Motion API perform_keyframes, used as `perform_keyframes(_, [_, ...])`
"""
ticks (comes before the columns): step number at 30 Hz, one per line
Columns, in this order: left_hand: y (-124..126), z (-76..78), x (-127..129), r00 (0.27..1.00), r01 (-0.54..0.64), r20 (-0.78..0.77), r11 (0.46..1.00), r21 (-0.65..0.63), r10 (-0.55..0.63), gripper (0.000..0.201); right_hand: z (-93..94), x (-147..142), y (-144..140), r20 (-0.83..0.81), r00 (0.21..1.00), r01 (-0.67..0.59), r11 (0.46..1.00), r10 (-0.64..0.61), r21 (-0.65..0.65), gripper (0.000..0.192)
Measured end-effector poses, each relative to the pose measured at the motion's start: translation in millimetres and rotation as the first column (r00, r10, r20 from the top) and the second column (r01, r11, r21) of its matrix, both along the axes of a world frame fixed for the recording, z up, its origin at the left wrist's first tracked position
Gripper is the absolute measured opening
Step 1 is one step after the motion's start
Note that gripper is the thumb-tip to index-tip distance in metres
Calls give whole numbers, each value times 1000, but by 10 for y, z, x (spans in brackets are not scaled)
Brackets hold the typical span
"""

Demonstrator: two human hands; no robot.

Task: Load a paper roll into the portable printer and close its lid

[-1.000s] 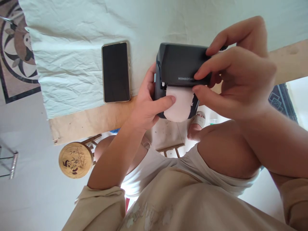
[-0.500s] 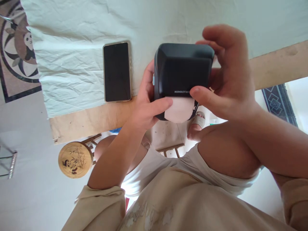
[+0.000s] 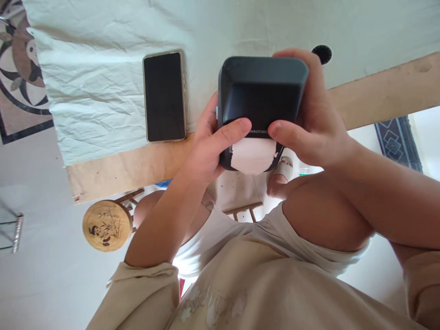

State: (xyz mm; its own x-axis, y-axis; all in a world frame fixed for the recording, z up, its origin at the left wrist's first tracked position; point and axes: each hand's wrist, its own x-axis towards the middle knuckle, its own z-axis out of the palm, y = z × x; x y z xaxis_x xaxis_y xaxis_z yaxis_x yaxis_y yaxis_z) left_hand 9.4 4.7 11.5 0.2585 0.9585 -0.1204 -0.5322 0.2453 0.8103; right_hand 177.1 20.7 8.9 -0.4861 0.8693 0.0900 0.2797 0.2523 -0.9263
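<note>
A black NIIMBOT label printer point(image 3: 264, 98) is held up in front of the table edge, between both hands. My left hand point(image 3: 216, 142) grips its left side, with the thumb on the front face just above a pale paper piece point(image 3: 254, 153). That paper has a torn-looking right edge and covers the lower front. On the other side my right hand point(image 3: 316, 119) is wrapped round the printer, its thumb resting by the partly covered lettering. Most fingers of both hands are hidden behind the body.
A smartphone point(image 3: 164, 96) with a dark screen lies on the pale green cloth point(image 3: 92, 91). A small black round object point(image 3: 322, 54) is on the cloth at right. A wooden stool point(image 3: 107, 225) with a panda picture stands at lower left, below the bare wooden table edge point(image 3: 134, 165).
My right fingers have closed round the printer's right side. My left thumb has moved up from the paper onto the black face. The black round object has come into view.
</note>
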Motion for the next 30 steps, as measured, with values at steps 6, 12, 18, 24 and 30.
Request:
perform_keyframes(6, [-33,53,53,999,-41,-30,999,-29,40,26,-33,-11,20,-30,1000,3,1000,-2,17,71])
perform_keyframes(12, [-7,106,40,997,-25,73,990,-139,35,31,-2,17,-4,9,998,67,997,-67,-24,82])
perform_keyframes(18, [65,-77,-49,981,70,188,991,-116,-47,40,3,48,-50,-4,988,156,987,-156,37,79])
perform_keyframes(24, [46,-140,-43,988,-16,147,992,-127,35,34,3,83,-29,34,994,94,975,-103,199,71])
perform_keyframes(30, [48,-150,-85,972,-89,207,990,-105,109,25,79,76,-41,87,995,30,971,-52,235,77])
